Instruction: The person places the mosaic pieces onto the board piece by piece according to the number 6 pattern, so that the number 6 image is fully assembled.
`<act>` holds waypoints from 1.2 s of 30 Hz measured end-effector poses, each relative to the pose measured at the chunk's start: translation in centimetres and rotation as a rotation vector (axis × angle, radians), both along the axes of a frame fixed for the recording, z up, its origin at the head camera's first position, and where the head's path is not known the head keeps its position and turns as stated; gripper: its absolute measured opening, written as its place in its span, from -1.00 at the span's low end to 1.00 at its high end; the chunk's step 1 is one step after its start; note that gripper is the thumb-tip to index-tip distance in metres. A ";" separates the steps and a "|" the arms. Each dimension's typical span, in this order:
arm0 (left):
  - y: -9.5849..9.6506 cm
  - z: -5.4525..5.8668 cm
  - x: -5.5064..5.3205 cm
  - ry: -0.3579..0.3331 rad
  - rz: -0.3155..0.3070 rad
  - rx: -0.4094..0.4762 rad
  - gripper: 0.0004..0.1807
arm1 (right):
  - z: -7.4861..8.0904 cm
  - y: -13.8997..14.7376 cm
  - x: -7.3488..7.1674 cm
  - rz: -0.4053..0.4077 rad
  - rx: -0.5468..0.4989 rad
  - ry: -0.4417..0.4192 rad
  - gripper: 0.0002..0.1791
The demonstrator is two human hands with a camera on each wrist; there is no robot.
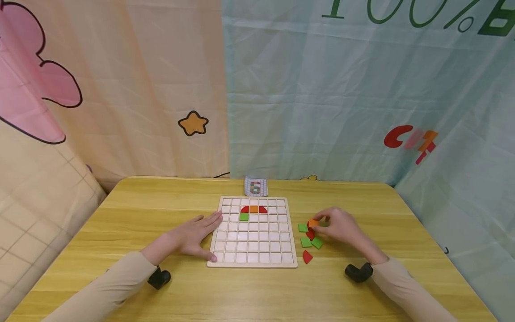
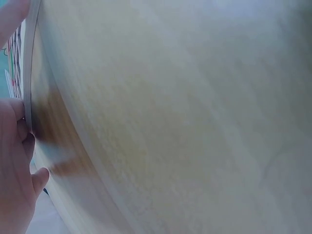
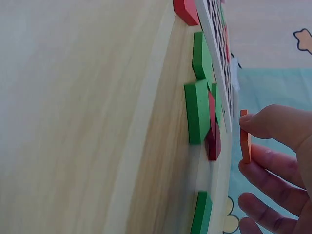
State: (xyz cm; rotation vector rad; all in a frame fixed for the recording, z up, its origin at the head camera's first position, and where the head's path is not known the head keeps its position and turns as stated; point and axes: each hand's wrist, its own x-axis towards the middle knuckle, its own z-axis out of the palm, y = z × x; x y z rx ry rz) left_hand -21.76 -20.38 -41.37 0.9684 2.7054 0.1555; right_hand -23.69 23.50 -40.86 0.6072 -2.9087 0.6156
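Note:
A white gridded board (image 1: pixel 253 247) with a wooden rim lies in the middle of the table. Spread out along the board's left edge, my left hand (image 1: pixel 195 237) rests with fingertips and thumb on the rim; the left wrist view catches part of that hand (image 2: pixel 14 161). To the right of the board, my right hand (image 1: pixel 339 227) pinches an orange square tile (image 3: pixel 245 139) between thumb and fingers, above the loose pieces. On the board sit two red curved tiles, an orange tile (image 1: pixel 253 209) between them, and a green tile (image 1: pixel 243 217) below the left red one.
Loose green tiles (image 1: pixel 306 242) and red pieces (image 1: pixel 307 256) lie right of the board, some overlapping. A small printed card (image 1: pixel 255 187) stands or lies behind the board's far edge. The wooden table (image 1: pixel 257 295) meets a printed curtain at the back.

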 end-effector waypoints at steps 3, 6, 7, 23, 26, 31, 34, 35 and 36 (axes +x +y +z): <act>0.0 0.0 0.0 0.001 0.001 -0.004 0.25 | 0.0 -0.7 -0.1 0.011 -0.012 0.002 -0.78; 0.0 -0.1 0.0 -0.002 0.003 -0.003 0.25 | 0.0 -1.5 -0.2 0.023 -0.021 -0.002 -0.78; 0.0 -0.1 0.0 -0.002 0.003 -0.003 0.25 | 0.0 -1.8 -0.2 0.024 -0.026 -0.007 -0.77; 0.1 0.0 -0.2 -0.022 0.016 -0.017 0.25 | -0.3 -6.7 -0.6 0.059 -0.060 0.013 -0.67; 0.1 0.0 -0.1 -0.021 0.014 -0.019 0.25 | -0.4 -7.6 -0.7 0.065 -0.077 0.010 -0.68; 0.0 0.0 -0.1 -0.011 0.009 -0.025 0.25 | -0.2 -8.9 -0.9 0.081 -0.093 -0.005 -0.70; 0.0 -0.1 -0.1 -0.010 0.006 -0.023 0.25 | 0.0 -9.7 -1.0 0.083 -0.091 -0.027 -0.70; 0.0 0.0 -0.1 -0.010 0.005 -0.023 0.25 | 0.0 -9.9 -1.1 0.085 -0.092 -0.035 -0.71; 0.1 0.0 -0.1 -0.011 0.004 -0.023 0.26 | 0.1 -10.2 -1.2 0.085 -0.092 -0.042 -0.71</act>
